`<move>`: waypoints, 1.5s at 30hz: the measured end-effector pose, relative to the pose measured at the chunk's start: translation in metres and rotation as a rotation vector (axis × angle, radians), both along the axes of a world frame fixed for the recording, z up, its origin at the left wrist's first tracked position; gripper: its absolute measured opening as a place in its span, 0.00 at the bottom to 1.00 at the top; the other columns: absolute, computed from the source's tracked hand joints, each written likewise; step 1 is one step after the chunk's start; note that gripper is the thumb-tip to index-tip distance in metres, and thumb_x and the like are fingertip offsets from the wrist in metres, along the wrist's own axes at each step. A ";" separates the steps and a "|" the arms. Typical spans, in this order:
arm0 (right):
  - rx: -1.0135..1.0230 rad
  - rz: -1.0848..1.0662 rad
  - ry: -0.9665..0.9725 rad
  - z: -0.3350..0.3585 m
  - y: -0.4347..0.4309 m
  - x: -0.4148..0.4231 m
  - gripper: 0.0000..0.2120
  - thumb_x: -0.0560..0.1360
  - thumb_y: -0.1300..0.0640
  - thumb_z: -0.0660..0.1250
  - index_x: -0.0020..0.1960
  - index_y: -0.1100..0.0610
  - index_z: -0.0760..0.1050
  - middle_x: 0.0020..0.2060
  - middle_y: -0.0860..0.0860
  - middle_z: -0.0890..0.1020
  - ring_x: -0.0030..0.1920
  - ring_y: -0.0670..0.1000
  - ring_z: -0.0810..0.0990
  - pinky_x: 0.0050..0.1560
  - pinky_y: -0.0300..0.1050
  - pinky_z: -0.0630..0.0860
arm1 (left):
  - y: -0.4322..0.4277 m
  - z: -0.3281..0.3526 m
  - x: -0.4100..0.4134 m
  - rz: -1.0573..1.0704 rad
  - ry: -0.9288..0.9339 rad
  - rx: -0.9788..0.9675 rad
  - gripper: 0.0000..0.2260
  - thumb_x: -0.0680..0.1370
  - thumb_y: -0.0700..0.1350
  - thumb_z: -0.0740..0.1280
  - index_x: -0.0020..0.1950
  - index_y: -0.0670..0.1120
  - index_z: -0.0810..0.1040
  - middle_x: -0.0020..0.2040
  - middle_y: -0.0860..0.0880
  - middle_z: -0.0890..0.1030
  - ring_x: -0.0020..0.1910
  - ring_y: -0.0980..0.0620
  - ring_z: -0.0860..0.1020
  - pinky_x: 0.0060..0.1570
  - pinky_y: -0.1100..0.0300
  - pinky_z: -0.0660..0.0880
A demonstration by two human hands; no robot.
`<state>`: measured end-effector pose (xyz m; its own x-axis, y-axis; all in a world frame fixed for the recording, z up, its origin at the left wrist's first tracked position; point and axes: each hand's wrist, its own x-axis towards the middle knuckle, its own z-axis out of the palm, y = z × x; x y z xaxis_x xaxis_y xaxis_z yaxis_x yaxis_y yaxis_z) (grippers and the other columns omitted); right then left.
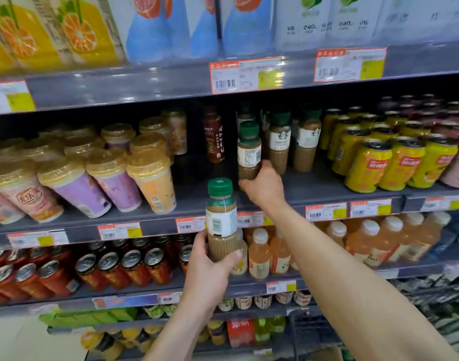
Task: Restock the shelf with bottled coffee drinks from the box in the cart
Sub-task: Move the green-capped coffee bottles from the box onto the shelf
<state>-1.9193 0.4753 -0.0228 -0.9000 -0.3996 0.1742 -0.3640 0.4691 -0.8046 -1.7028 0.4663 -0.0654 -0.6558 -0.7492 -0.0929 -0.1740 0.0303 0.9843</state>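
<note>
My right hand [262, 186] grips the lower part of a green-capped coffee bottle [248, 147], which stands upright on the middle shelf [314, 188] beside other coffee bottles [280, 142] in a row. My left hand [210, 267] holds a second green-capped coffee bottle [221, 217] by its base, upright in the air in front of the shelf edge, below and left of the first. A bare gap on the shelf lies left of the right-hand bottle. The box is out of view.
A dark brown bottle [214, 136] stands left of the gap. Lidded cups [150, 178] fill the shelf's left, yellow cans [379, 162] its right. Juice bottles [262, 254] and red cans [114, 267] sit one shelf down. The cart's wire frame [436, 303] shows at lower right.
</note>
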 end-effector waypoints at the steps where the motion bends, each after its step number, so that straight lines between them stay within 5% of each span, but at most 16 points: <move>1: 0.012 0.001 -0.001 0.002 -0.002 -0.002 0.24 0.71 0.53 0.74 0.62 0.59 0.70 0.58 0.59 0.80 0.59 0.62 0.79 0.52 0.49 0.74 | -0.004 0.005 -0.006 0.014 0.001 -0.058 0.27 0.71 0.45 0.78 0.60 0.67 0.71 0.55 0.61 0.82 0.51 0.65 0.80 0.54 0.61 0.77; 3: 0.014 0.007 -0.002 0.005 -0.008 -0.006 0.23 0.72 0.52 0.73 0.61 0.60 0.71 0.58 0.60 0.80 0.60 0.63 0.78 0.54 0.51 0.75 | -0.014 0.016 -0.019 0.051 -0.005 -0.174 0.25 0.70 0.48 0.79 0.56 0.68 0.69 0.53 0.64 0.80 0.50 0.68 0.78 0.48 0.66 0.73; 10: -0.032 -0.053 -0.033 0.007 -0.039 -0.021 0.22 0.75 0.59 0.70 0.64 0.61 0.65 0.63 0.60 0.77 0.63 0.62 0.77 0.60 0.51 0.75 | -0.040 0.031 -0.048 0.070 -0.069 -0.431 0.31 0.71 0.52 0.76 0.69 0.59 0.64 0.64 0.54 0.77 0.64 0.50 0.75 0.64 0.46 0.74; 15: -0.002 -0.097 -0.065 0.009 -0.059 -0.032 0.28 0.75 0.62 0.70 0.70 0.62 0.61 0.67 0.61 0.74 0.66 0.60 0.76 0.61 0.49 0.73 | -0.045 0.029 -0.050 0.074 -0.039 -0.408 0.31 0.71 0.52 0.77 0.70 0.58 0.65 0.61 0.58 0.76 0.63 0.53 0.75 0.59 0.55 0.72; 20: 0.017 -0.116 -0.092 0.012 -0.072 -0.044 0.34 0.75 0.61 0.70 0.75 0.63 0.56 0.69 0.61 0.72 0.68 0.61 0.73 0.64 0.51 0.72 | -0.049 0.026 -0.047 0.066 -0.045 -0.382 0.33 0.72 0.52 0.77 0.71 0.56 0.64 0.62 0.56 0.77 0.63 0.52 0.75 0.64 0.48 0.74; 39: -0.086 -0.102 -0.220 0.023 -0.055 -0.025 0.33 0.76 0.62 0.67 0.75 0.67 0.55 0.70 0.63 0.71 0.70 0.61 0.72 0.67 0.48 0.70 | -0.046 0.033 -0.045 0.048 -0.033 -0.375 0.33 0.72 0.50 0.77 0.72 0.54 0.65 0.62 0.56 0.78 0.62 0.53 0.77 0.62 0.52 0.74; 42: -0.290 -0.011 -0.141 0.024 -0.018 0.019 0.18 0.81 0.54 0.63 0.67 0.61 0.70 0.59 0.56 0.80 0.61 0.59 0.78 0.58 0.49 0.74 | -0.041 0.039 -0.047 0.061 0.008 -0.380 0.32 0.71 0.50 0.78 0.71 0.56 0.66 0.55 0.64 0.76 0.58 0.58 0.76 0.53 0.65 0.71; 45: -0.471 0.216 -0.198 0.022 0.023 0.066 0.24 0.79 0.38 0.59 0.66 0.52 0.74 0.56 0.44 0.81 0.58 0.43 0.79 0.56 0.44 0.76 | -0.034 0.046 -0.050 0.058 0.037 -0.402 0.31 0.70 0.50 0.78 0.68 0.58 0.67 0.54 0.63 0.78 0.55 0.61 0.77 0.48 0.70 0.70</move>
